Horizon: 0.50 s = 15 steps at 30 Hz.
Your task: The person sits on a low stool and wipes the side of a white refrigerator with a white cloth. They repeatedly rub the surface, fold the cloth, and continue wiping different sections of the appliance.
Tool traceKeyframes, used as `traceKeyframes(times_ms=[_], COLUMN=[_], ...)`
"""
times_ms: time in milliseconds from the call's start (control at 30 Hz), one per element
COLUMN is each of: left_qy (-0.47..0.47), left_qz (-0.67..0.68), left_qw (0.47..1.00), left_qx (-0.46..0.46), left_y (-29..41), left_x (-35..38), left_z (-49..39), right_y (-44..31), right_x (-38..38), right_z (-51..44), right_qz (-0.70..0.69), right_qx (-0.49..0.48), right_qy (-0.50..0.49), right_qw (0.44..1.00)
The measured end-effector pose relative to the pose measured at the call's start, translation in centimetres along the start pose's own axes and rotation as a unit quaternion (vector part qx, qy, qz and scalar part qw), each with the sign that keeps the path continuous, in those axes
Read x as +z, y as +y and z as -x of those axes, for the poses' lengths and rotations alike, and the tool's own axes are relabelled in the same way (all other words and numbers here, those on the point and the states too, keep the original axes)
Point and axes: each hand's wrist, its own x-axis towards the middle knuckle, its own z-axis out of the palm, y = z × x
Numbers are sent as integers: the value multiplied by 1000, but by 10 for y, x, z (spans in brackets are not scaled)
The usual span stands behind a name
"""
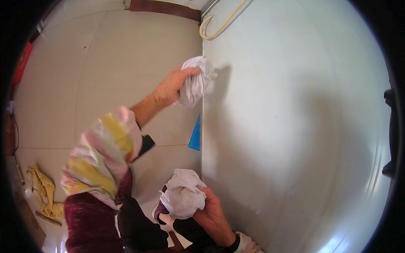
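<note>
My left hand (173, 83) is stretched forward and grips a crumpled white cloth (197, 83) at the near edge of a large pale panel. Thumb and fingers close around the bunched fabric. Nearer to my body, my right hand (211, 207) holds a second bunched white cloth (184, 193) above my shoe. The pale, smooth panel (269, 104) fills the right side of the view, and the left hand's shadow falls on it. Whether the first cloth touches the panel, I cannot tell.
A cream hose or cable (221, 30) loops at the panel's far end. On the tiled floor (126, 47), a blue flat object (195, 136) lies beside the panel's edge. A yellow cloth (44, 189) and a thin stick (48, 218) lie at lower left. A red object (22, 64) stands farther left.
</note>
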Motion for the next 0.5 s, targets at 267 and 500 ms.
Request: traceKeyframes(times_ms=[267, 500], left_qy=[-79, 0], left_qz=[-152, -170], left_qw=[979, 938], left_qx=[109, 303], left_y=[88, 56], left_x=[54, 127], left_z=[-11, -40], right_y=[-4, -4], right_x=[15, 16], right_z=[16, 14], right_qz=[-13, 17], right_qx=[-5, -33], right_qy=[22, 59], right_qw=[1000, 998])
